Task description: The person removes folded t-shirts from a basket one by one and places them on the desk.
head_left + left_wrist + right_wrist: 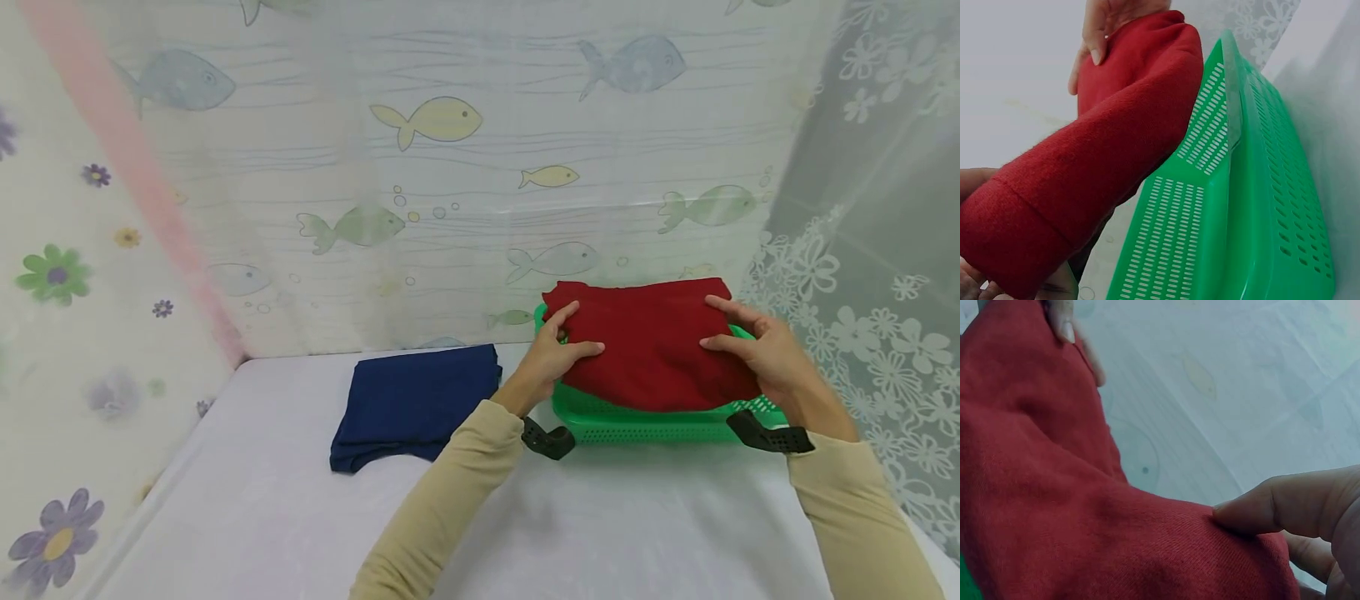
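Note:
A folded red cloth garment (648, 346) is held up by both hands over a green plastic basket (637, 433). My left hand (551, 354) grips its left side, thumb on the near face. On the opposite side my right hand (772, 354) pinches the cloth, thumb in front and other fingers partly hidden behind it. From the left wrist view, the red garment (1116, 119) sags between the hands beside the basket (1235, 219), whose slotted inner wall shows. The right wrist view has the right thumb (1272, 500) pressing into the fabric.
A folded navy blue garment (420, 404) lies on the white table (247, 500), left of the basket. Behind the table hangs a fish-print curtain (450, 208). A flower-print sheet (75, 333) covers the left side, and a sheer flowered curtain (877, 275) hangs at the right.

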A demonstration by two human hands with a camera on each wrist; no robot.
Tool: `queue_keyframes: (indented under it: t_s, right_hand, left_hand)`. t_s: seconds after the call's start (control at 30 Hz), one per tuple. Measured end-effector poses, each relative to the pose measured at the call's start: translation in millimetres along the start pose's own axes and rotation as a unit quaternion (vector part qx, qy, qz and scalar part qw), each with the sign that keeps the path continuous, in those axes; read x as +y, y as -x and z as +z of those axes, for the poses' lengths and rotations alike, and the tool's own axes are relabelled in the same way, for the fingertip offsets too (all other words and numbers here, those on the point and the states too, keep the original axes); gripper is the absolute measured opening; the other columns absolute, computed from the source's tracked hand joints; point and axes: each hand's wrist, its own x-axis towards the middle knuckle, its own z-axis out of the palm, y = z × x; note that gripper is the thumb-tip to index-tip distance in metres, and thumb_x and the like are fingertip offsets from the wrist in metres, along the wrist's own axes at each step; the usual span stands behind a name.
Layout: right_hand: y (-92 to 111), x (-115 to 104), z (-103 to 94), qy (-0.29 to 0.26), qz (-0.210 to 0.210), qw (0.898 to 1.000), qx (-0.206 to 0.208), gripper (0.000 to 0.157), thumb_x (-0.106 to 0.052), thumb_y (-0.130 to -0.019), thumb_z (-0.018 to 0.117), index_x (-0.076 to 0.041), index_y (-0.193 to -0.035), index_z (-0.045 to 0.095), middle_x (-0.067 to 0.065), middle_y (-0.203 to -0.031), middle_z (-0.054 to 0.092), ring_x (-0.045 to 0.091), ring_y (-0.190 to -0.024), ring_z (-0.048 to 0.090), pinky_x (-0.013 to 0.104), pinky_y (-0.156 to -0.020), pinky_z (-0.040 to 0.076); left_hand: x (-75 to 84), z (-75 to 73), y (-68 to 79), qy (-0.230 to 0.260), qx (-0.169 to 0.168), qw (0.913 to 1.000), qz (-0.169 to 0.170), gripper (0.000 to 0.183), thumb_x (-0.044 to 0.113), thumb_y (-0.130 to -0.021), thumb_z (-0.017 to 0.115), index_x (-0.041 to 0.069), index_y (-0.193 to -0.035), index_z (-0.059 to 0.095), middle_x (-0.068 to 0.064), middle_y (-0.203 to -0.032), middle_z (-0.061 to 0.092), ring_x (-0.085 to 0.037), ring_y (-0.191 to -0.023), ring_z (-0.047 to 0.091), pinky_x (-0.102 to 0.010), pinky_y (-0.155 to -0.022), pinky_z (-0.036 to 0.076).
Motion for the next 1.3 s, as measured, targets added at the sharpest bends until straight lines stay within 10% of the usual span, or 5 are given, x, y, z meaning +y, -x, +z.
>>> queue_keyframes:
  t_s: [1.3]
  right_hand:
    - [51.8, -7.7, 45.9, -0.087, -0.053, 0.995, 0.0, 0.059, -0.015, -0.085, 0.06, -0.025, -0.138, 0.035, 0.003, -0.136, 0.025, 0.009, -0.095, 0.053, 0.024, -0.071, 0.048]
  left_hand:
    - [2.5, -47.4, 60.1, 0.055, -0.024, 0.9953, 0.076, 0.064, 0.012, -0.077, 0.068, 0.034, -0.132, 0.042, -0.004, -0.118, 0.049, -0.023, -0.103, 0.051, -0.04, -0.076, 0.047]
